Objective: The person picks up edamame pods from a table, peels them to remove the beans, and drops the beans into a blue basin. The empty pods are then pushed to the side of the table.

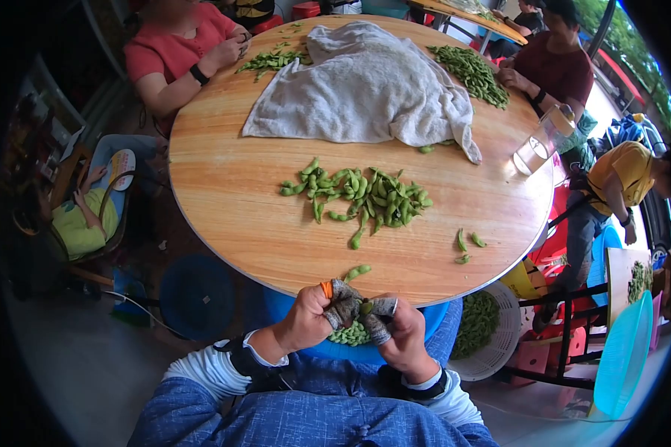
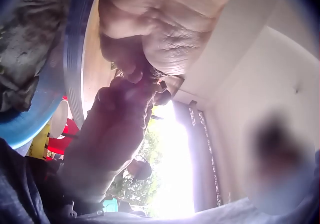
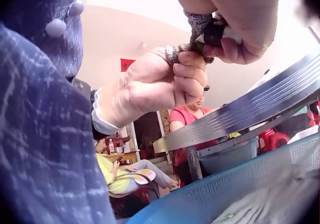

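My left hand [image 1: 309, 316] and right hand [image 1: 408, 339] meet at the table's near edge, over a blue basin [image 1: 425, 320]. Thumbs and fingertips pinch a small green soybean pod [image 1: 366, 307] between them. Grey knitted covers wrap some fingers, with an orange band [image 1: 326, 289] on the left one. Below the hands, shelled green beans [image 1: 349, 335] lie in the basin. One loose pod [image 1: 358, 273] lies on the table just beyond the fingers. In the right wrist view, the curled left hand [image 3: 160, 81] touches the right hand [image 3: 235, 23]; the pod is largely hidden there.
A pod pile [image 1: 380, 197] lies mid-table [image 1: 231, 223]; a few pods [image 1: 462, 240] sit to its right. Behind are a grey cloth [image 1: 365, 89], another pod heap [image 1: 470, 73] and a clear bottle [image 1: 537, 149]. A white basket [image 1: 503, 339] holds pods at right. Several people sit around.
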`<state>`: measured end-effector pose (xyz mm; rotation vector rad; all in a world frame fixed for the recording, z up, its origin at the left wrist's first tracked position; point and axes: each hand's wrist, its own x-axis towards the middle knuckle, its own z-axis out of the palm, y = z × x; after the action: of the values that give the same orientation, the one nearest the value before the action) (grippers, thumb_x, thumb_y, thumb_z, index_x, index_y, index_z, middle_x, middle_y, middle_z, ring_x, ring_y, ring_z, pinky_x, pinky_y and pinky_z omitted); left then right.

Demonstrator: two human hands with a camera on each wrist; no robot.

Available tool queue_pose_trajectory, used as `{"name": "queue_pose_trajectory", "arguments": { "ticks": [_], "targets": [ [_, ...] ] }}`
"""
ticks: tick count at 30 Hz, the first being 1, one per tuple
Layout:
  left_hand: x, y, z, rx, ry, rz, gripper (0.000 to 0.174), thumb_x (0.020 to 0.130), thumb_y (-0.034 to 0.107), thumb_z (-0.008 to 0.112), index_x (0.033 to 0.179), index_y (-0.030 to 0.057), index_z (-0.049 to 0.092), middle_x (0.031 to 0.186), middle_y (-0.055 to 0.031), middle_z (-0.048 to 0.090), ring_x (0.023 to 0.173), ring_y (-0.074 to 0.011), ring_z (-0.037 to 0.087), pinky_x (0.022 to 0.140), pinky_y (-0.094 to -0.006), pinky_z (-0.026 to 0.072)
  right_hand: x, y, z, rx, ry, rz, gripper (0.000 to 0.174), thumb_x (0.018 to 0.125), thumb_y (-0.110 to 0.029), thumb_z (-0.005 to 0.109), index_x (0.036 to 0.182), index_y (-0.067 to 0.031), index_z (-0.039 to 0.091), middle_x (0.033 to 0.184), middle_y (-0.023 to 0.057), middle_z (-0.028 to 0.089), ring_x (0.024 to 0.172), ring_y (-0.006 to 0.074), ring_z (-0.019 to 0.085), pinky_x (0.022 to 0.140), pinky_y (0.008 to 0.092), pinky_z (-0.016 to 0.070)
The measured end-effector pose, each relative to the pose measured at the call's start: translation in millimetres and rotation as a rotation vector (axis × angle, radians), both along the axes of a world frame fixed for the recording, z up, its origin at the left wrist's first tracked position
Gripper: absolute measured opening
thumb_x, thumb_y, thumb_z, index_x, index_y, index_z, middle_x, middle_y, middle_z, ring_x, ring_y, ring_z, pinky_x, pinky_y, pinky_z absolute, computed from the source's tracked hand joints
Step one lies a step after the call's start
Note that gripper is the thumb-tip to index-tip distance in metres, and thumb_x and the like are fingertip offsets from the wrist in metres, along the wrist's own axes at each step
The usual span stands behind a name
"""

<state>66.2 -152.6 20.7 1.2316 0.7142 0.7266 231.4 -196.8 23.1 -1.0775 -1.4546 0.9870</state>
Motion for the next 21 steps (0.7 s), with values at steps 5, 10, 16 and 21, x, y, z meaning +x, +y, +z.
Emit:
{"name": "queue_pose_trajectory", "arguments": {
  "ticks": [5,10,16,21],
  "targets": [
    [1.4,-0.1,8.5,0.021,0.037,-0.027,0.009,0.079,-0.001,0.052,0.087,-0.0006,0.053,0.076,-0.0007,0.057,0.070,-0.0057,0.051,0.064,-0.0192,0.0430,-0.4,-0.5,0.5,0.128,-0.113,-0.009,0.021,0.061,0.006,0.060,0.080,-0.0011,0.055,0.071,0.0124,0.054,0.065,0.0288,0.053,0.057,0.0317,0.0426],
    [-1.2,-3.6,-0.3,0.094,0.016,-0.056,0.012,0.077,-0.001,0.055,0.088,0.0004,0.052,0.075,-0.0008,0.056,0.068,-0.0061,0.051,0.058,-0.0202,0.0422,-0.4,-4.8,3.1,0.094,-0.137,0.046,0.022,0.061,0.007,0.060,0.081,-0.0009,0.056,0.072,0.0125,0.054,0.065,0.0283,0.053,0.057,0.0318,0.0425],
    [0.3,-6.8,0.2,0.184,0.254,-0.073,0.015,0.073,-0.002,0.055,0.087,0.0003,0.052,0.073,-0.0008,0.055,0.066,-0.0053,0.051,0.056,-0.0186,0.0399,2.2,-8.8,13.0,0.097,-0.212,-0.053,0.017,0.066,0.004,0.061,0.081,-0.0008,0.057,0.069,0.0126,0.054,0.061,0.0274,0.053,0.054,0.0307,0.0426],
    [4.2,13.8,23.6,0.533,0.570,-0.055,0.019,0.072,0.006,0.061,0.087,-0.0013,0.052,0.067,-0.0093,0.058,0.062,-0.0146,0.058,0.053,-0.0239,0.0435,73.4,-6.6,5.1,-0.038,-0.321,-0.573,0.020,0.075,0.000,0.056,0.094,0.0016,0.058,0.070,0.0051,0.058,0.064,0.0090,0.052,0.059,0.0230,0.0425]
  ]
}}
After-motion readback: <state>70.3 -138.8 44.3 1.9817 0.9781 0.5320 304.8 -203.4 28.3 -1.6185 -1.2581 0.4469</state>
